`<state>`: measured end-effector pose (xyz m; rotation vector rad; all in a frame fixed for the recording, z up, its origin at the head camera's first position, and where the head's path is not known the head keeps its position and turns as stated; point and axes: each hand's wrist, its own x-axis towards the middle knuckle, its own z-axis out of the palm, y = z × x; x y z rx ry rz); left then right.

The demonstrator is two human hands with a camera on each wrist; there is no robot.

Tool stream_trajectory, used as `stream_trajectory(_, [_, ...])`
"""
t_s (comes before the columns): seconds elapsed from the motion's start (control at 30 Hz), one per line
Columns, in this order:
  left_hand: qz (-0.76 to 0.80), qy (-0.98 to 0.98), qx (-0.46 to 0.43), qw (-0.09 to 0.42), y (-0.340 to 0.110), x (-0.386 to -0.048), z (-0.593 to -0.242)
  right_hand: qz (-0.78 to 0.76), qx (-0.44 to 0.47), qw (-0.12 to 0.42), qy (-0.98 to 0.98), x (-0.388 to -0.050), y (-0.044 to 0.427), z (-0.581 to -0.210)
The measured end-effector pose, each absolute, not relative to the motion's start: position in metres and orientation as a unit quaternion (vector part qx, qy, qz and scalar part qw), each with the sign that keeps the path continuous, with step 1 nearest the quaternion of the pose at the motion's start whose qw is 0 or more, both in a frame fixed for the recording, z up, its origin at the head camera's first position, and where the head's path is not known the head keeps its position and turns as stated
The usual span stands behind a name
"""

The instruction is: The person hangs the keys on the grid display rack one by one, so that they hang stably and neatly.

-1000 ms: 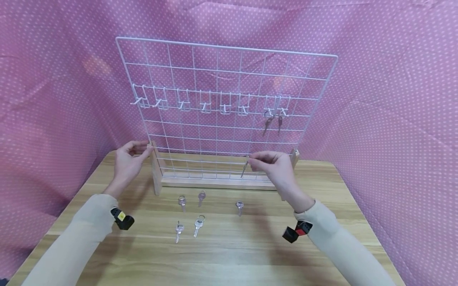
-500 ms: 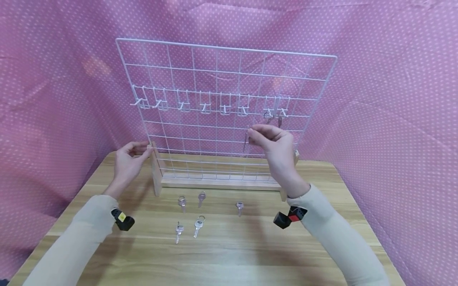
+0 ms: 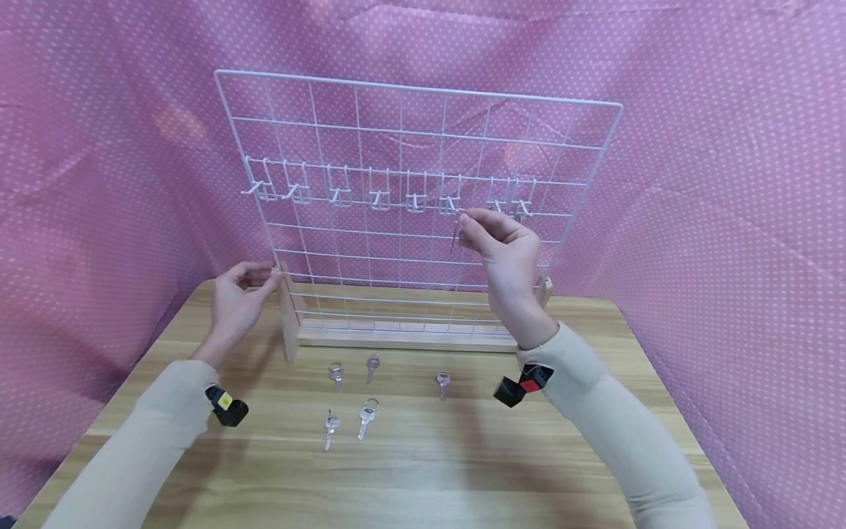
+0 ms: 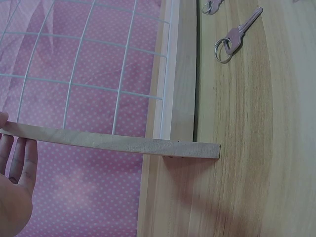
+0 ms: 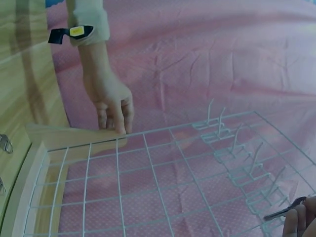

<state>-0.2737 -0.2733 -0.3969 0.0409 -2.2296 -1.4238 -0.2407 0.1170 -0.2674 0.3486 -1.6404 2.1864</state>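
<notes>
In the head view my right hand (image 3: 507, 253) is raised in front of the white wire grid (image 3: 396, 257). It pinches a key (image 3: 454, 239) by its top, blade pointing down, just below a white hook (image 3: 450, 204). The same key (image 5: 284, 213) shows at the lower right of the right wrist view. My left hand (image 3: 238, 301) grips the top of the wooden upright (image 3: 288, 312) at the grid's left side, thumb on one face and fingers on the other. Keys on the two rightmost hooks are mostly hidden behind my right hand.
Several loose keys with rings lie on the wooden table (image 3: 410, 470) before the rack, among them one key (image 3: 443, 383) apart on the right and another (image 3: 367, 419) nearer the front. More hooks (image 3: 340, 195) run leftward along the grid. Pink dotted cloth (image 3: 727, 184) surrounds the table.
My right hand has risen with the key from low on the grid to just under the hook row, now covering the hanging keys. My left hand stays in place.
</notes>
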Motion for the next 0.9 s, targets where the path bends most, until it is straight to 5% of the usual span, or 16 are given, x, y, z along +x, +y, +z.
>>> stream_trajectory(0.5, [-0.523, -0.814, 0.006, 0.255, -0.273, -0.274, -0.397, 0.784, 0.111, 0.219, -0.57, -0.256, 0.109, -0.276])
stream_trajectory(0.9, [-0.527, -0.811, 0.011, 0.255, -0.273, -0.273, -0.398, 0.76, 0.121, 0.163, -0.618, -0.248, 0.125, -0.301])
